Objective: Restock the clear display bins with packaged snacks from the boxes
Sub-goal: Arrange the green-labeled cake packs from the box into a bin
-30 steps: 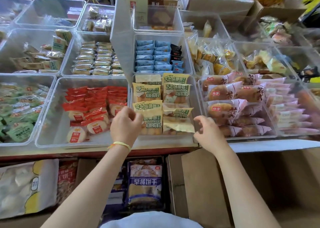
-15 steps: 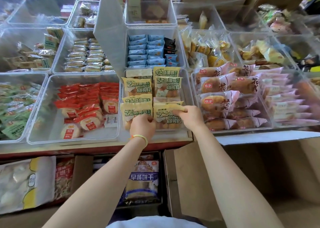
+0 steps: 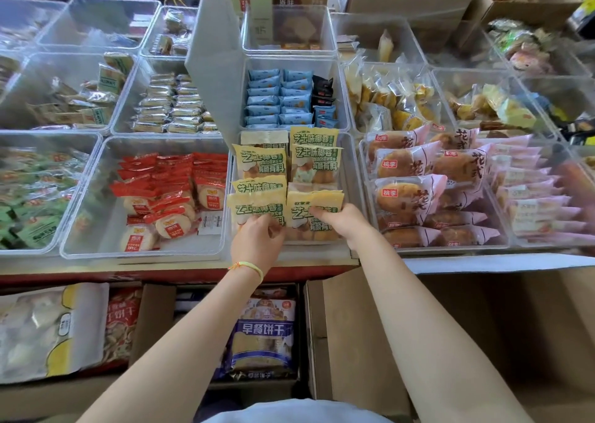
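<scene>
Both hands were in the front of the central clear bin (image 3: 349, 178), the landmark for this record. The left hand (image 3: 257, 240) gripped the lower edge of the front-left yellow-green snack packet (image 3: 256, 205), fingers curled onto it. The right hand (image 3: 343, 221) held the front-right yellow-green packet (image 3: 314, 208), thumb pressed across its printed face. The two packets stood upright, side by side, edges touching, at the near wall of the bin.

Compared with one second earlier, the hands had gone from hovering above the near end of the bin, the left closed on one packet and the right empty over a loose, flat-lying one, to each holding a packet. Compared with half a second earlier, the grip was the same and the front-right packet sat straighter.

Behind the held pair, further yellow-green packets (image 3: 314, 161) filled the bin in two columns. Left of the central bin, a clear bin held red-wrapped round cakes (image 3: 167, 197). Right of it, a bin held pink-wrapped buns (image 3: 415, 194). Behind it, a bin held blue packets (image 3: 278, 100). A yellow band (image 3: 249, 266) circled the left wrist. Below the central bin, past the tabletop (image 3: 180, 269) edge, an open cardboard box (image 3: 341, 342) stood beside a blue-labelled bag (image 3: 264, 335).
</scene>
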Available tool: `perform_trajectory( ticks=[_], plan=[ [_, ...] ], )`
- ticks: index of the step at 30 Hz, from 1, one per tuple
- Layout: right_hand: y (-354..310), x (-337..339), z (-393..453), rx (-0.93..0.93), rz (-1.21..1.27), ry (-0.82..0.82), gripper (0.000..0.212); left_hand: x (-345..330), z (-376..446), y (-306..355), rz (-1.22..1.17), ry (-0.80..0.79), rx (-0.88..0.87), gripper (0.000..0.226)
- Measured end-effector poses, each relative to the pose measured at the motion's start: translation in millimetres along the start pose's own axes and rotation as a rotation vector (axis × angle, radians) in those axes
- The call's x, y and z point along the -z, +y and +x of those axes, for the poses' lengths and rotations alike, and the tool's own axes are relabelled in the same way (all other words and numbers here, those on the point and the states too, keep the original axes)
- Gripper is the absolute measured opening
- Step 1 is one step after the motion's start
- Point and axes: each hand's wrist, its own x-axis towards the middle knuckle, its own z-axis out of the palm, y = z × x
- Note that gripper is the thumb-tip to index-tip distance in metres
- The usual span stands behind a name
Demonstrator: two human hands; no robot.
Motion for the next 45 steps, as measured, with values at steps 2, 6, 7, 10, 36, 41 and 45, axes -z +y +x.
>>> perform_trajectory(
  ticks=[2,6,7,10,36,41,45],
  plan=[
    [-4.3,-6.1,-0.7,0.008,0.041,-0.034,0.114,3.2,-1.4,-1.1,-0.006,-0.014,-0.005,0.016],
    [-13.0,-3.0,-14.8,0.031,0.047,-0.081,0.088,8.3,-0.9,-3.5,-0.006,0.104,-0.131,0.013],
    [-15.3,-0.2,-19.6,0.012,0.044,-0.077,0.104,8.7,-0.8,-3.1,0.027,0.188,-0.216,0.013],
    [-21.1,6.2,-10.4,0.004,0.163,0.01,0.133,13.7,12.7,7.4,0.152,0.358,-0.433,0.04],
    [-51.8,0.0,77.7,0.055,0.179,-0.079,0.097,1.7,82.8,24.7,0.518,-0.077,-0.503,0.097],
    [-68.1,5.4,71.5,0.041,0.162,-0.025,0.069,2.5,83.6,26.5,0.504,-0.091,-0.492,0.097],
    [-54.8,18.4,116.0,0.024,0.275,-0.064,0.113,2.4,84.6,27.6,0.487,-0.095,-0.503,0.096]
  ],
)
